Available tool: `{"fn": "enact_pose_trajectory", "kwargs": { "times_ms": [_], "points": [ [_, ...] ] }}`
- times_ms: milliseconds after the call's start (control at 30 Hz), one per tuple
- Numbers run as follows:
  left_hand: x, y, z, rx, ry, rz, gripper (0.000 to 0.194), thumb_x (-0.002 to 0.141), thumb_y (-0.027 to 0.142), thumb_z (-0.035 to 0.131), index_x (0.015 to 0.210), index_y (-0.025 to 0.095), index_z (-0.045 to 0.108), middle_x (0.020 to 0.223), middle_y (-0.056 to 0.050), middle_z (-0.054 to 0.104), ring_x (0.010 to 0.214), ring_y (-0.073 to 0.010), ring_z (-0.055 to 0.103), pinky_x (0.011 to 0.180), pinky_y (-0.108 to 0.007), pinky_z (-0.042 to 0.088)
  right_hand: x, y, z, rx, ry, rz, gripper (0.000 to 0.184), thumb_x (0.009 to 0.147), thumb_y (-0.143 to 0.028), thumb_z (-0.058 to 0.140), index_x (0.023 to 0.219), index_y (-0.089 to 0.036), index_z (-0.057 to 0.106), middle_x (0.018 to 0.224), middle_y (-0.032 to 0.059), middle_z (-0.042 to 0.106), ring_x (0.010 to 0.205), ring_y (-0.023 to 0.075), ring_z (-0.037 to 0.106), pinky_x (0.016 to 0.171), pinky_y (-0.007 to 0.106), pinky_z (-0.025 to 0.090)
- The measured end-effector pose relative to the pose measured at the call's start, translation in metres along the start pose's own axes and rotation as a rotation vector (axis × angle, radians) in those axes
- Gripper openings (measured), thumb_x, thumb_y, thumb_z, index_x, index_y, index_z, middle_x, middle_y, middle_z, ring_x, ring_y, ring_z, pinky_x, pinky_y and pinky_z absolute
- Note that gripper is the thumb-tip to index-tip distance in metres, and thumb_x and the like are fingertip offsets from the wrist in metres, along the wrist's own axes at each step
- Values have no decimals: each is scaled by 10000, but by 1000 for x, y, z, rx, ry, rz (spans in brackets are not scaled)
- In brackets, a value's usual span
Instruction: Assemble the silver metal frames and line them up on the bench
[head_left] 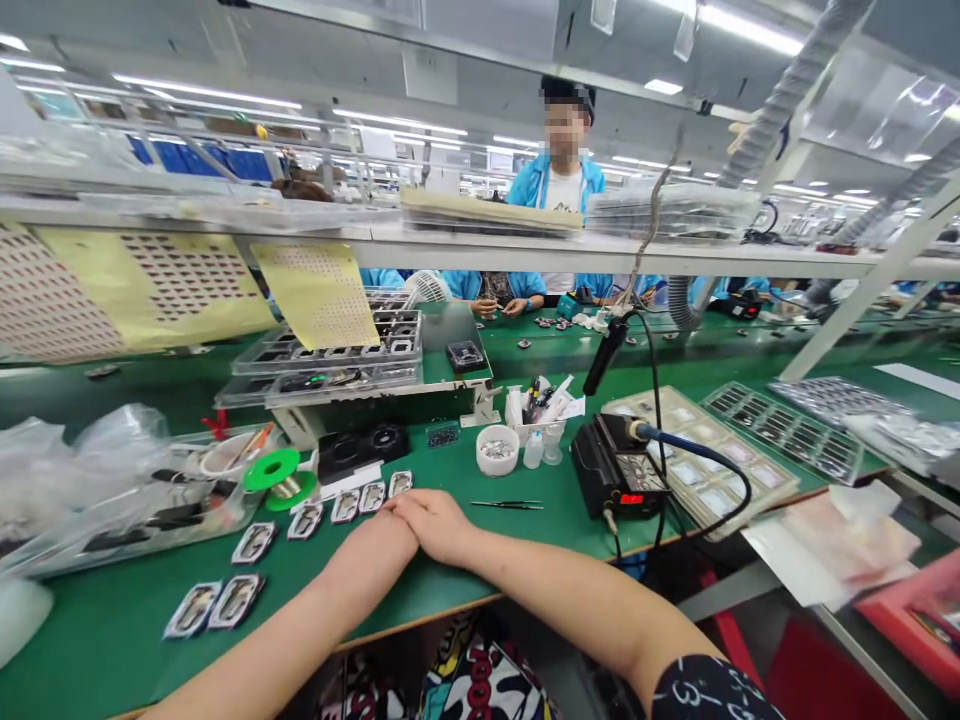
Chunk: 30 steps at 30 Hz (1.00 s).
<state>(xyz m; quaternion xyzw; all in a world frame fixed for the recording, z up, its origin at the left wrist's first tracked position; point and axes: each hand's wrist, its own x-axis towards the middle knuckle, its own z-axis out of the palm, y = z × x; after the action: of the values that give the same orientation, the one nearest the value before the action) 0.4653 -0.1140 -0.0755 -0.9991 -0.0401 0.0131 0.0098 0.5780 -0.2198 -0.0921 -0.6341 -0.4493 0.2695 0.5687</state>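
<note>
My left hand (pixel 375 545) rests on the green bench top, just below a row of small octagonal metal-framed parts. Over it lies my right hand (pixel 439 522), fingers flat across its back, with no tool showing. The fingers of my left hand are mostly hidden. Closest to the hands is one of the octagonal parts (pixel 400 484); several more run down to the left, including a pair (pixel 193 610) at the lower left. A pair of tweezers (pixel 507 504) lies to the right of my right hand. A green solder spool (pixel 281 478) stands behind the row.
A soldering station (pixel 619 470) with a cabled iron stands at right, beside a tray of square pieces (pixel 697 460). Behind are a white cup of small parts (pixel 497 450) and a pen holder (pixel 544 405). Plastic bags fill the left. A shelf crosses overhead; co-workers sit and stand beyond.
</note>
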Motion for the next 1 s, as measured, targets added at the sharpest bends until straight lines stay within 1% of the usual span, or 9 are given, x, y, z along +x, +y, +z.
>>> {"fn": "enact_pose_trajectory", "kwargs": {
  "times_ms": [100,167,267,367,467,533,667,867,1000],
  "points": [
    [-2,6,-22,32,-144,-27,544,820,-89,366,1119,52,798,1188,-231,769,1131,-348,746,1058,-480,551,1,1,-1,24,-9,16,324,1013,-345,539,1028,-233,843,1070,7,808,1074,236,707,989,334,502],
    [-8,5,-32,-78,-120,-44,511,833,-51,385,1099,87,799,1160,-209,777,1079,-337,754,1004,-459,565,3,3,-2,60,-13,35,312,1002,-369,566,963,-224,839,985,2,795,1029,233,697,958,328,509],
    [-20,-5,-33,-321,74,-124,420,890,90,463,1142,187,785,1223,-142,771,1107,-314,734,988,-430,552,5,6,-1,142,-3,82,346,993,-461,600,905,-208,818,889,6,751,921,216,668,852,314,530],
    [-27,-11,-19,-659,274,-322,293,895,353,602,1100,257,787,1210,-68,779,1110,-299,719,996,-401,540,8,10,2,236,-6,156,419,953,-574,638,934,-186,796,857,20,712,770,175,632,700,288,532],
    [-26,-4,-3,-1014,405,-577,471,784,623,737,1020,218,774,1010,-67,788,867,-280,712,793,-362,565,12,12,3,314,-35,236,485,861,-639,715,953,-166,771,804,19,682,626,138,601,586,273,527],
    [-24,5,6,-1212,484,-657,600,718,717,790,1001,190,750,881,-49,758,703,-227,647,663,-315,522,15,12,2,347,-47,274,488,826,-634,743,926,-156,755,763,14,672,563,123,584,541,267,522],
    [-22,16,15,-1381,600,-646,603,728,714,824,993,178,740,774,-8,698,602,-156,543,610,-273,457,18,8,-1,391,-82,326,471,860,-614,699,947,-152,735,729,32,695,569,150,644,498,249,504],
    [-29,12,15,-1487,557,-543,455,799,596,832,926,168,739,807,-19,689,653,-147,546,617,-255,457,13,4,-3,387,-121,302,394,813,-528,785,927,-156,724,719,14,702,584,136,659,510,221,477],
    [-31,14,12,-1545,549,-509,415,841,558,817,910,159,724,790,-17,666,648,-134,514,602,-243,431,12,2,-5,384,-150,295,383,796,-514,772,932,-157,739,706,13,708,585,137,659,502,221,472]
  ]
}}
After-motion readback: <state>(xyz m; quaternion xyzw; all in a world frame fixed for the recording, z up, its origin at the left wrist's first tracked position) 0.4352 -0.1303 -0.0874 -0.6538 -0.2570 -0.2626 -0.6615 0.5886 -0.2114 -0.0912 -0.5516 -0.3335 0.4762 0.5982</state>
